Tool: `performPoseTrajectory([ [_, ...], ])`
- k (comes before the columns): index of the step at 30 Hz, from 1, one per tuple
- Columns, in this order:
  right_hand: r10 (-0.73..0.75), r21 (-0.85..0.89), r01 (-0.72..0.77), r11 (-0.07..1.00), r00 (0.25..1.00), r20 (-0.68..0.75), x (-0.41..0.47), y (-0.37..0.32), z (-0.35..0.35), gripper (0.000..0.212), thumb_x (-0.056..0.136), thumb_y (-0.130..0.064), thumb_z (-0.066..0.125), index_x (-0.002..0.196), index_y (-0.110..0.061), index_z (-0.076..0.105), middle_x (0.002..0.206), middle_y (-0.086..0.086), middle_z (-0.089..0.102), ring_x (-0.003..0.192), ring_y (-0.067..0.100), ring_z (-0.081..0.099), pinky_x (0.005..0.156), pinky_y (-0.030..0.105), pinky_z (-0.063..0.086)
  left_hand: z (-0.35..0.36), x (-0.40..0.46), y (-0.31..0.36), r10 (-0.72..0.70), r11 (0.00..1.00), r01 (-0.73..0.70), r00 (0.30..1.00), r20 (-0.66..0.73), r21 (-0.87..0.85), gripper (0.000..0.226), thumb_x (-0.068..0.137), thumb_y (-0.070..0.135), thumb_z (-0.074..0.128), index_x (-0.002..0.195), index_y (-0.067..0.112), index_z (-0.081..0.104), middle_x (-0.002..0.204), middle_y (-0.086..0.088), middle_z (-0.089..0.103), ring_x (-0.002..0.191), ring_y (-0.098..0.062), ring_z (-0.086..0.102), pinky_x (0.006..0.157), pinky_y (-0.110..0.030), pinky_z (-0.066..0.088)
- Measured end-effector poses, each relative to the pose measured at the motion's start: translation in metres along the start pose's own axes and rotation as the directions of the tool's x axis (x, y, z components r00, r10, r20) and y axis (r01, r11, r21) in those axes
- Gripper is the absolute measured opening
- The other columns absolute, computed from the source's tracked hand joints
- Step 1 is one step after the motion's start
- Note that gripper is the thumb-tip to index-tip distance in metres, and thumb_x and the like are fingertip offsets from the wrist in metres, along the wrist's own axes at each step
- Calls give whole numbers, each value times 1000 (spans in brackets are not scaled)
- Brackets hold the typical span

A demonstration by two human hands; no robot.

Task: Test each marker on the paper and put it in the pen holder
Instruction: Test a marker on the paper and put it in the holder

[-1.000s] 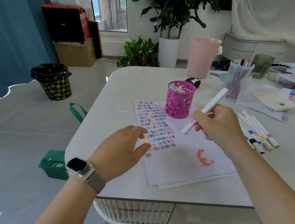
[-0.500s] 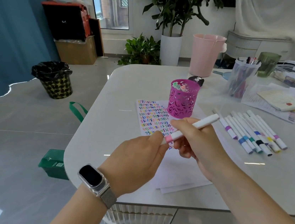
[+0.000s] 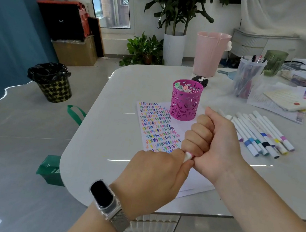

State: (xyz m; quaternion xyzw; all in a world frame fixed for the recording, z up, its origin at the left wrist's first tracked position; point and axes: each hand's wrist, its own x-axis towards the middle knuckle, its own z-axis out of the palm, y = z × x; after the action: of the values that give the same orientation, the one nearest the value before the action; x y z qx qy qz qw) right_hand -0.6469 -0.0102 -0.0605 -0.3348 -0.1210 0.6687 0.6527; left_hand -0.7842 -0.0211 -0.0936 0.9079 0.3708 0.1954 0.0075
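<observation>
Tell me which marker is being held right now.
The marker in the right hand's fist, its pink-banded end pinched by the left hand; the others lie loose on the table.

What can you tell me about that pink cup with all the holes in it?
The pen holder is a bright magenta round cup, and looks like thin metal cut through with a lacy pattern of small curved holes. It stands upright on the white table, on the far edge of the paper covered in coloured squiggles. A few marker caps, green and pinkish, poke up inside it. Neither hand touches it.
</observation>
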Motion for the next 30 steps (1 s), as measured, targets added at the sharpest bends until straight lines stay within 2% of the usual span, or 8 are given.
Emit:
performPoseTrajectory([
  [6, 7, -30, -5, 1000, 999, 54, -2, -9, 7, 53, 98, -33, 40, 51, -23, 17, 36, -7, 12, 27, 8, 13, 37, 15, 7, -7, 3, 6, 10, 982, -8, 1000, 6, -188, 35, 85, 54, 2, 69, 30, 22, 58, 2, 48, 52, -24, 44, 58, -43, 45],
  [15, 27, 61, -33, 998, 994, 103, 2, -14, 8, 55, 98, -34, 39, 48, -22, 19, 32, -6, 14, 24, 8, 15, 32, 16, 8, -23, 15, 9, -20, 894, 63, 995, 102, -445, 40, 92, 50, 19, 64, 24, 31, 60, -1, 50, 59, -24, 48, 67, -47, 45],
  [17, -33, 87, 28, 996, 998, 59, 9, -20, 4, 53, 94, -27, 41, 45, -22, 20, 32, -7, 15, 24, 8, 15, 32, 16, 8, -25, 11, 6, -21, 832, 104, 987, 157, -545, 44, 97, 45, 26, 62, 20, 35, 53, 1, 50, 52, -20, 47, 65, -41, 47],
  [20, -261, 216, 276, 936, 960, -97, 16, -58, -16, 40, 72, -11, 42, 40, -20, 20, 33, -7, 14, 28, 9, 12, 34, 18, 10, -33, -16, -12, -74, 668, 244, 962, 263, -703, 48, 97, 42, 31, 56, 18, 37, 43, 1, 47, 43, -13, 43, 58, -19, 40],
  [23, -275, 244, 306, 920, 949, -153, 17, -75, -37, 51, 93, -18, 37, 44, -20, 23, 37, -7, 14, 32, 10, 12, 35, 18, 13, -45, -36, -41, -240, 701, 300, 954, 182, -647, 46, 87, 58, 28, 59, 25, 42, 44, -1, 47, 42, -8, 44, 53, -15, 38],
  [25, -211, 204, 228, 952, 972, -102, 20, -57, -37, 50, 96, -23, 36, 47, -18, 28, 38, -6, 20, 33, 10, 20, 38, 17, 25, -41, -31, -55, -328, 770, 332, 939, 108, -546, 48, 90, 60, 26, 63, 24, 42, 49, -2, 53, 46, -10, 50, 57, -23, 45],
  [27, -160, 83, 166, 983, 984, -76, 24, -32, -28, 40, 93, -19, 38, 53, -15, 36, 43, -2, 32, 39, 14, 35, 55, 23, 41, -36, -21, -59, -370, 836, 372, 925, 86, -404, 48, 92, 55, 22, 66, 21, 43, 56, -5, 58, 53, -15, 55, 65, -38, 49],
  [30, -130, -357, 111, 927, 991, -29, 28, -8, -18, 33, 91, -21, 36, 60, -11, 47, 55, 5, 49, 51, 18, 49, 60, 29, 40, -28, -11, -52, -404, 854, 426, 905, 136, -298, 52, 95, 48, 24, 71, 7, 46, 62, -10, 61, 59, -22, 58, 70, -45, 49],
])
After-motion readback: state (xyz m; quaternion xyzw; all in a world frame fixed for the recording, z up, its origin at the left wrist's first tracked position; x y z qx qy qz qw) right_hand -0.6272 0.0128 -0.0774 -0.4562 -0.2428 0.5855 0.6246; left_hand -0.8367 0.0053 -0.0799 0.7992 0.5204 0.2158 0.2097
